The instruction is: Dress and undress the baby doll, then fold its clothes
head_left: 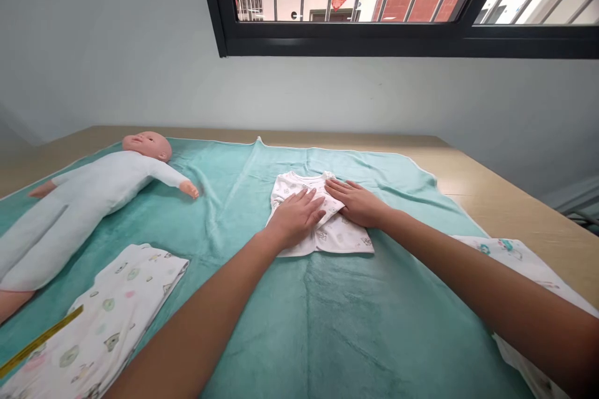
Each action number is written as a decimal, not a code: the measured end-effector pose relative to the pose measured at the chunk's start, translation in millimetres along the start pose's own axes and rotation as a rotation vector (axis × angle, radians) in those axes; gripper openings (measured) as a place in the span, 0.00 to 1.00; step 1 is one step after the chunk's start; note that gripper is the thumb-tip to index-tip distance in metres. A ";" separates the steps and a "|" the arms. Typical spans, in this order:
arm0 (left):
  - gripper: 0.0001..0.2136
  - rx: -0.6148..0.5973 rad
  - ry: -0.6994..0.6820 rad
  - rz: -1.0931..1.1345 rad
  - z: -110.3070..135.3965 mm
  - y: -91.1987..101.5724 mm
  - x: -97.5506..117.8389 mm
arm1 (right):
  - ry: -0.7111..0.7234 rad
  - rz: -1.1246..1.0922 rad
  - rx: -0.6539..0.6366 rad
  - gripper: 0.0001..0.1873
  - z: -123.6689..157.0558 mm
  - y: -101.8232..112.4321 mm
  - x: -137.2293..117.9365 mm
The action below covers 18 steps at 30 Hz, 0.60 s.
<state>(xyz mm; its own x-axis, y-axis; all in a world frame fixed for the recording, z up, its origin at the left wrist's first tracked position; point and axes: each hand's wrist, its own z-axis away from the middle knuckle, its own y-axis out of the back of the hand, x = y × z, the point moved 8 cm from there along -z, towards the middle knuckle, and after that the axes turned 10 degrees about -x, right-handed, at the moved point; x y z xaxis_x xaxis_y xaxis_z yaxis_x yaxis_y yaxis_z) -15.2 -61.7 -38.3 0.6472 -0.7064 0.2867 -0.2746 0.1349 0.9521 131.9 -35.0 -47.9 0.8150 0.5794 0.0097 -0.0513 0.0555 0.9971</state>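
Note:
A small white baby garment [337, 238] with a faint grey print lies folded on the teal towel [327, 324] in the middle of the table. My left hand [296, 218] rests flat on its left half, fingers spread slightly. My right hand [356, 202] lies flat on its right half, fingertips pointing left and nearly touching the left hand. Neither hand grips anything.
A baby doll [88, 190] in a pale suit lies on the towel at the left. A folded printed cloth [103, 318] with a yellow tape on it lies at the near left. Another printed cloth [519, 262] sits at the right. The wooden table [505, 199] meets the wall under a barred window.

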 end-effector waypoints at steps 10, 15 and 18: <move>0.20 -0.026 -0.024 -0.028 3.5 0.5 9.2 | -0.108 -0.245 -0.028 0.36 -1.0 -4.8 24.0; 0.19 -0.019 -0.026 0.006 3.1 1.8 8.1 | -0.146 -0.730 -0.243 0.40 -3.9 9.7 42.9; 0.19 -0.008 -0.027 0.009 2.6 0.7 6.4 | -0.183 -0.798 -0.232 0.36 -13.6 17.4 36.8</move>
<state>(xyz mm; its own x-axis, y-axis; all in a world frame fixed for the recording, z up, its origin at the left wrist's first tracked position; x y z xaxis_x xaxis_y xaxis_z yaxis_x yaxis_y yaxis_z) -13.1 -67.9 -36.1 0.6249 -0.7238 0.2925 -0.2748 0.1468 0.9502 153.1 -1.7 -31.2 0.7364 0.1567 -0.6582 0.4778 0.5683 0.6699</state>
